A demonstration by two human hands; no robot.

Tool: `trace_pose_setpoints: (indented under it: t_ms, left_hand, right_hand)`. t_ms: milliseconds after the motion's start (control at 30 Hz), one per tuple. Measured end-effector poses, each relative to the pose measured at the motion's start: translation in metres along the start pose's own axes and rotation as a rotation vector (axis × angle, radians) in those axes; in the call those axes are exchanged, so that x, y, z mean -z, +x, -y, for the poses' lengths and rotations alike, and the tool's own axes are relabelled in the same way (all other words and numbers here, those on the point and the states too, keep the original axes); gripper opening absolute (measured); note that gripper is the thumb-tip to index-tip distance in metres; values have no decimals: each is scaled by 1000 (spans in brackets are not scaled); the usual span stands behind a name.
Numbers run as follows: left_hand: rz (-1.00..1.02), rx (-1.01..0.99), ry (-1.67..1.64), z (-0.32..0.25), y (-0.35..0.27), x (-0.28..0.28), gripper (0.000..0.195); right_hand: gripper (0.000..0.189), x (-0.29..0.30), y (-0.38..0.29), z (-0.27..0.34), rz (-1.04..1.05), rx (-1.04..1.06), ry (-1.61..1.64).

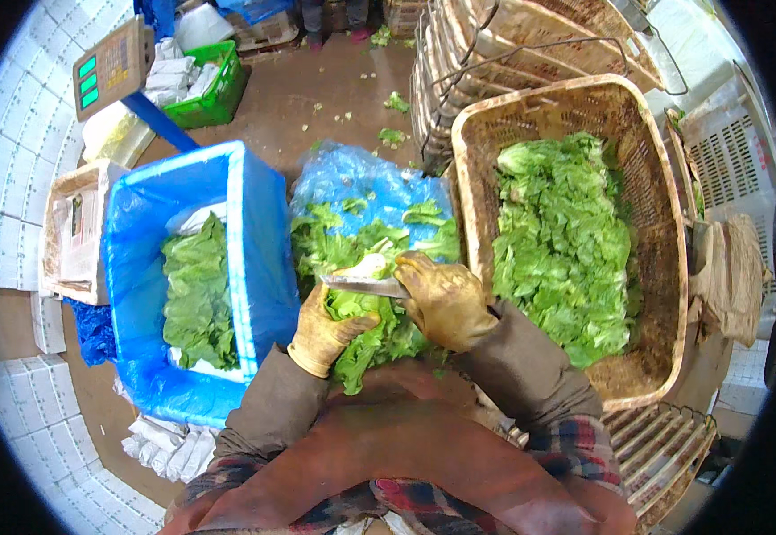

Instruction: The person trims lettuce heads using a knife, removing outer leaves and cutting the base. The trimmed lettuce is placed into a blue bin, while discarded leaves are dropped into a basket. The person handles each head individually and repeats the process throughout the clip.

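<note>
Gloved in yellow, my left hand [331,331] grips a head of green lettuce [354,305] in front of my apron. My right hand [447,301], in a matching glove, holds a knife [366,286] whose blade lies crosswise over the lettuce by its pale cut end. Beneath and beyond both hands, loose lettuce leaves [314,234] are spread on blue plastic film [354,174]. On the left, a box lined with blue plastic [264,267] contains a row of lettuce [199,294]. To the right, a worn plastic crate [655,200] holds many stacked lettuce heads [562,247].
Stacked crates [441,73] rise behind the right crate. A scale display [110,67] on a blue post stands at the upper left, near a green crate [217,100] of white packets. White foam boxes [7,160] line the left side. Leaf scraps [395,101] dot the brown floor.
</note>
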State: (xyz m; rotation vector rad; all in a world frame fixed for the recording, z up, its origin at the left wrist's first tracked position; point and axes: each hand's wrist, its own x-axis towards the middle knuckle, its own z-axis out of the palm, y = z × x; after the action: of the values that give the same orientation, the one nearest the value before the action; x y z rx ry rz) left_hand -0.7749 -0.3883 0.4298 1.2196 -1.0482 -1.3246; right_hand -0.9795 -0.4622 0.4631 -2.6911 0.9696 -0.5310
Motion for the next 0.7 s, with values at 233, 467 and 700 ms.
trace_pose_setpoints:
  t_ms: [233,467,700]
  left_hand:
    - [-30,-51,501,-4,-57,39,79]
    - [-70,-98,51,0,-51,52,56]
    - [116,459,-576,42,-67,6,45]
  right_hand:
    - [49,-25,-42,24,292,-845,904]
    - [36,1,-32,10,91,-607,143]
    - [47,-9,-45,16,362,-794,1392]
